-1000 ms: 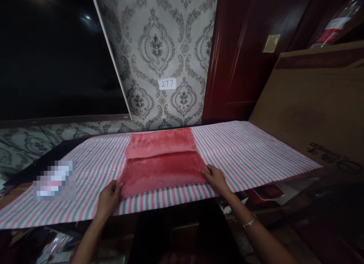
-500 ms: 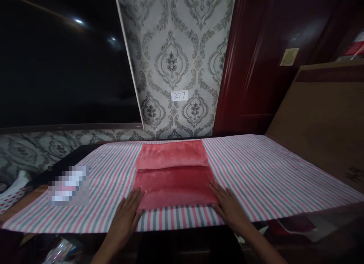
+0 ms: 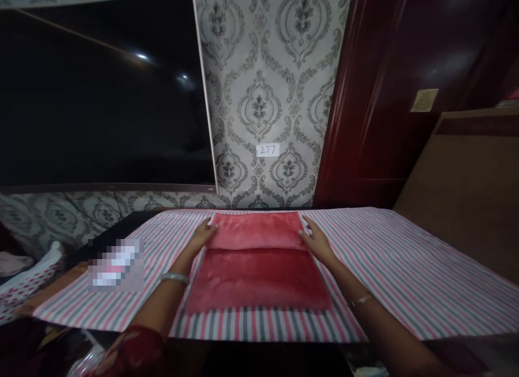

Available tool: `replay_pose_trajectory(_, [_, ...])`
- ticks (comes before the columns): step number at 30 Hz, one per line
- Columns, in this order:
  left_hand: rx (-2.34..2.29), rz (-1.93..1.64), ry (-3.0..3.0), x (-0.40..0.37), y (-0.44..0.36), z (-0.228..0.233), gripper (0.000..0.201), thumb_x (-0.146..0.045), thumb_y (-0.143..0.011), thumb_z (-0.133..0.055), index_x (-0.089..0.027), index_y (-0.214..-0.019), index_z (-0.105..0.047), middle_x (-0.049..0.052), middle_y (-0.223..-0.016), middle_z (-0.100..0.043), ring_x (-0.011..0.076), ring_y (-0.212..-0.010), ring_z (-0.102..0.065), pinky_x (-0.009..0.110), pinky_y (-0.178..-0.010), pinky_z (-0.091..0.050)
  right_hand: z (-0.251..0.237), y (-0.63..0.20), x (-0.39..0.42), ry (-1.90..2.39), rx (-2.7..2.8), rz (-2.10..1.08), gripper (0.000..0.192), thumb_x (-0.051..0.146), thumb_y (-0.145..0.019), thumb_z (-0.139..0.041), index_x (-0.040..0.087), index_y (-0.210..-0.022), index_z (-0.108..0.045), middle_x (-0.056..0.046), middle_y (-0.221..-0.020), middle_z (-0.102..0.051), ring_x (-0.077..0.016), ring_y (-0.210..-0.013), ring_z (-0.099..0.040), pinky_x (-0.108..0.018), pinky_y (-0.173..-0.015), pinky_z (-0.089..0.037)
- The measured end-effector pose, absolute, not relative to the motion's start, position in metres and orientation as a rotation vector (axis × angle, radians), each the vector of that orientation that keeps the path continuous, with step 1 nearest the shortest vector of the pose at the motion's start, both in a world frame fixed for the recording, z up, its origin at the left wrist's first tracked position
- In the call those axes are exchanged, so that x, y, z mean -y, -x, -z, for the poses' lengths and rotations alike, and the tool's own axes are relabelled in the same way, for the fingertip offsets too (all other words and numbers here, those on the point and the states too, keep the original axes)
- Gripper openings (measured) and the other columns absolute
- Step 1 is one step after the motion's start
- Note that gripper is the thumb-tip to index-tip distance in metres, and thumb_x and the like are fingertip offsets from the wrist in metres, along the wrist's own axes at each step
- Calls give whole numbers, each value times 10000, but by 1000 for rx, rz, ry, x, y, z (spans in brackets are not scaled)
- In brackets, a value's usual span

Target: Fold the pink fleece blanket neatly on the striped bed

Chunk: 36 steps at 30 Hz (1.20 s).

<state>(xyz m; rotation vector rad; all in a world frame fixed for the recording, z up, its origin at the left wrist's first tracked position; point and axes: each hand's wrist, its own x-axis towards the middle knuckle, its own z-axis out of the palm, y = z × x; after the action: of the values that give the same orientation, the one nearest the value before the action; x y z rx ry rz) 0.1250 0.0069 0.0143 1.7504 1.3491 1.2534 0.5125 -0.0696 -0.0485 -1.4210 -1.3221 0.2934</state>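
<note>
Surface: table [image 3: 121, 225], dark, mostly covered.
Cover: striped cloth [image 3: 405, 269], spread to the front edge.
On cloth: folded red towel [image 3: 257, 269], centre.
Left edge: blurred item, unidentifiable.

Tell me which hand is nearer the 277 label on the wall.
Right. The right hand sits at the red towel's far right corner, below-right of the label; the left hand lies farther left.

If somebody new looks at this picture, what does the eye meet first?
First comes the red plush cloth, folded flat in the middle of the striped table cover. The left hand and the right hand rest at its far corners. Behind, a dark screen fills the left wall beside the grey patterned wallpaper.
</note>
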Motion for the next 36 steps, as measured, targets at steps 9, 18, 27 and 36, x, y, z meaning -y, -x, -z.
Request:
replay_pose_trajectory(9, [-1099, -1281, -1588, -7, -141, -27, 643, -503, -610, -772, -164, -1146, -664, 120, -1020, -741, 319, -1028, -668, 422, -896, -523, 50, -505, 51, 1356, 1160, -542, 815, 384, -736, -631, 184, -1482, -371, -69, -978, -695, -215, -847, -684, -352, -751, -565])
replay_pose_trajectory(18, [-1074, -989, -2096, 55, -67, 29, 545, -442, -701, -706, -205, -1188, -656, 111, -1234, -657, 310, -1191, -584, 451, -1049, -448, 88, -513, 166, 1303, 1377, -501, 475, 358, -779, -612, 267, -1244, -644, -90, -1312, -612, -259, -1197, -579, -413, -967, -500])
replay_pose_trajectory(27, [-1304, -1104, -1830, 85, -63, 42, 508, -554, -758, -573, -237, -1135, -692, 76, -1230, -693, 302, -1179, -600, 413, -1057, -441, 81, -507, 194, 1353, 1165, -702, 438, 437, -801, -594, 200, -1157, -689, -89, -1032, -743, -242, -889, -692, -408, -805, -560])
replay_pose_trajectory(36, [-1315, -1123, -1511, 102, -84, 34, 691, -635, -628, -744, -208, -1168, -683, 74, -1044, -732, 255, -986, -653, 305, -806, -536, 74, -489, 204, 1407, 1174, -574, 425, 507, -789, -632, 185, -1051, -722, -92, -1014, -743, -261, -919, -672, -397, -837, -529])
